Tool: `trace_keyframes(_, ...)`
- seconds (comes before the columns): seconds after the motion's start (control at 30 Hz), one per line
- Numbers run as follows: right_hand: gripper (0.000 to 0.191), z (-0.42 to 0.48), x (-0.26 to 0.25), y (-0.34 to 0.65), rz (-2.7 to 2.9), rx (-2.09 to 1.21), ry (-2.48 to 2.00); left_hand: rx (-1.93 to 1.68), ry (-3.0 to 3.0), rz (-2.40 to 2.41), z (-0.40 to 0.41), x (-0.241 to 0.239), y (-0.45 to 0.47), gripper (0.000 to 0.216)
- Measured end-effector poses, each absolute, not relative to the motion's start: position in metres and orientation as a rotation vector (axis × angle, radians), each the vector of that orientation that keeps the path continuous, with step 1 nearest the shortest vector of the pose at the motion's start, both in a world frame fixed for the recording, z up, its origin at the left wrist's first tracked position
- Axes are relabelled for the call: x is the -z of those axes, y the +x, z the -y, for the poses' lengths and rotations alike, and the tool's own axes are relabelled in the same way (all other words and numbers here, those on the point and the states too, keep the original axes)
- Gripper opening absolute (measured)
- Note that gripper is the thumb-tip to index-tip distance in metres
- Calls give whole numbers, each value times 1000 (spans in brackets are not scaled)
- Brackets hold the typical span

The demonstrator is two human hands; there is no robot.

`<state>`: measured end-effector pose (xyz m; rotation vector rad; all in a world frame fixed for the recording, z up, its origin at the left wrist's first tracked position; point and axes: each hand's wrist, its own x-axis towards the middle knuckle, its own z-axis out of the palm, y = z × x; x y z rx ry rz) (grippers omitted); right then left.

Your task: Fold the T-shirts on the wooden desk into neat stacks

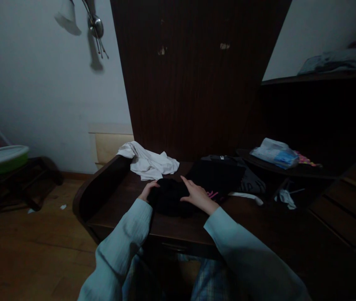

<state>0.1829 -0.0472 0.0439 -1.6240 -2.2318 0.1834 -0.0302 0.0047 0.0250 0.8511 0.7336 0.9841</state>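
Note:
A bundled black garment (171, 198) lies near the front of the dark wooden tabletop (115, 209), its folds hard to make out in the dim light. My left hand (147, 191) grips its left edge, with the fingertips partly lost against the dark cloth. At the right side, my right hand (199, 197) hovers over or touches the garment, thumb and forefinger spread apart. Behind and to the right is a flat black garment (218, 173) with pink lettering, partly covered by my right hand. A crumpled white cloth (151, 161) rests at the back left.
Dark raised side panel (84, 192) bounds the tabletop on the left. To the right, a shelf holds a blue-and-white plastic pack (275, 154). A white strap (247, 196) lies by the garments. On the far left, a green basin (2, 161) stands on a low stand.

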Motion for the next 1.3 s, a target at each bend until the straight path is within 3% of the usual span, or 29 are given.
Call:
trace_keyframes(0.07, 69, 41, -36, 183, 2237, -274, -1625, -962, 879, -710, -6, -23, -30, 18)
trace_keyframes(0.17, 32, 37, -27, 189, 2232, -350, -1590, -955, 904, -725, -8, -21, -31, 19)
trace_keyframes(0.23, 18, 37, -23, 192, 2216, -367, -1529, -953, 899, -734, -9, -19, -31, 20)
trace_keyframes(0.47, 23, 47, -26, 202, 1890, -298, -1256, -996, 824, -742, 0, -22, -28, 18)
trace_keyframes(0.6, 21, 52, -63, 219, 1854, -181, -1254, -958, 979, -674, 13, -25, -21, 28)
trace_keyframes(0.73, 22, 60, -112, 236, 1948, -141, -1235, -917, 1156, -791, 28, -30, -23, 22)
trace_keyframes(1.03, 18, 86, -185, 238, 2015, -328, -1089, -1388, 1549, -962, 36, -115, -48, 9)
trace_keyframes(1.2, 53, 74, -195, 199, 2137, -399, -1176, -1482, 1566, -874, 47, -156, -18, 13)
trace_keyframes(1.3, 28, 60, -195, 180, 2321, -337, -1243, -1380, 1617, -779, 60, -171, 0, 10)
